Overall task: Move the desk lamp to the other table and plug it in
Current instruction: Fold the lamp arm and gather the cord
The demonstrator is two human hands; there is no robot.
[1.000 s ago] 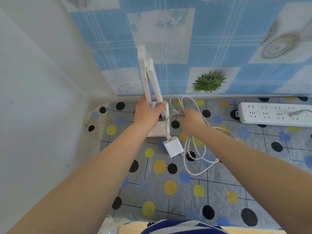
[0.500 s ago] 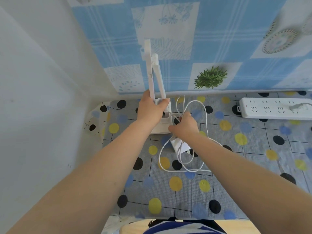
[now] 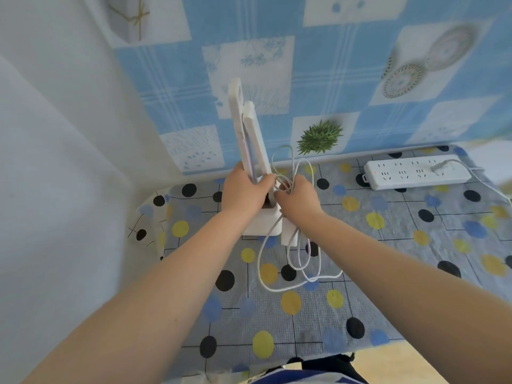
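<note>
Your left hand (image 3: pixel 243 194) sits just left of the frame's centre, its fingers wrapped around the lower stem of the white desk lamp (image 3: pixel 250 139). The lamp stands folded and nearly upright, its two flat arms rising toward the upper middle of the frame against the blue patterned wall covering (image 3: pixel 346 87). Its square base (image 3: pixel 261 224) shows just below your left wrist, on the table (image 3: pixel 401 261) with the dotted cloth.

Your right hand (image 3: pixel 300 199) is immediately right of the left one, almost touching it, fingers closed on a bunch of the lamp's white cable (image 3: pixel 293 261). Loops of that cable stick up above your knuckles, and longer loops hang down toward the centre of the frame, trailing onto the cloth. The white plug adapter (image 3: pixel 289 236) hangs just beneath your right hand, beside the base.

A white power strip (image 3: pixel 415 174) lies at the right of the frame along the table's far edge, well apart from both hands, with another plug already in it.
</note>
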